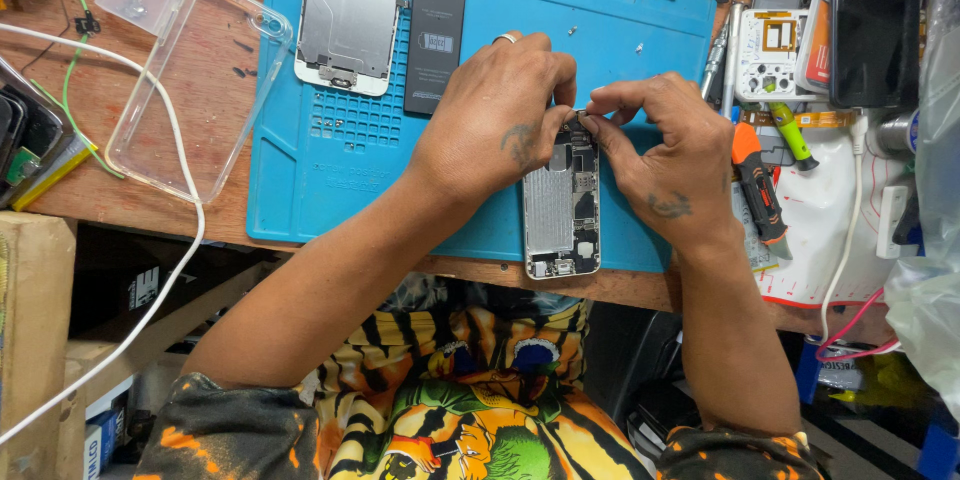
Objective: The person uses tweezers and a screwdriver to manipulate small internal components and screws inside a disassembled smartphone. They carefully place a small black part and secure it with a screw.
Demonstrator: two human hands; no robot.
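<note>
on a cluttered wooden workbench lies a blue repair mat, its near edge just short of the bench's front edge. an opened phone chassis rests on the mat's near right part, long axis running away from the person, its connector end at the near edge of the mat and its far end under the fingers. the left hand, a ring on one finger, covers the chassis's upper left, fingertips pinched at a small part on the top edge; the right hand meets it there, thumb and forefinger pinched on the same spot. farther back on the mat lie a black battery and a silver back plate. a clear phone case sits left, an orange utility knife just right of the right hand. bare mat shows left of the chassis.
</note>
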